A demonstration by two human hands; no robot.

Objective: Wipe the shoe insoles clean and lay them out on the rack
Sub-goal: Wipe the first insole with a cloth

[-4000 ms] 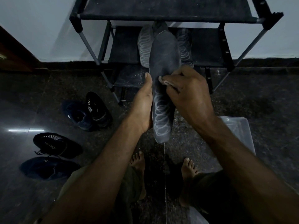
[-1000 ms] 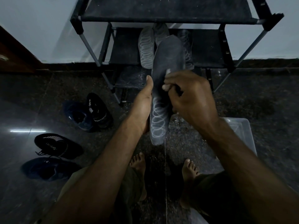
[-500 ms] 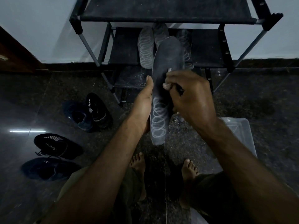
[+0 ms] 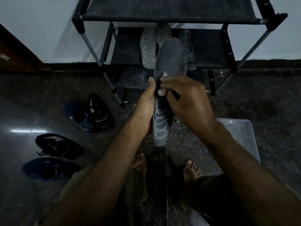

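Wiping step under way, frame centre. Left hand point(image 4: 146, 103) cradles insole point(image 4: 169, 62) edge, thumb straight. Right hand point(image 4: 185, 98) fingers curled, pinching pale wipe point(image 4: 162, 92) against it. Next, likely: lay on rack point(image 4: 211, 48) middle shelf beside three insoles point(image 4: 148, 48).

4 dark shoes point(image 4: 78, 134) beside a clear bin point(image 4: 244, 141).

Both forearms reach forward from the bottom edge and converge at centre frame. Left hand point(image 4: 145, 103) is edge-on, thumb straight and pointing up along the side of the insole point(image 4: 169, 62), palm against its left edge, fingers hidden behind it. Right hand point(image 4: 184, 97) is knuckles-up, fingers curled, pinching a small pale cloth point(image 4: 162, 92) against the insole's face. Bare feet below, apart.
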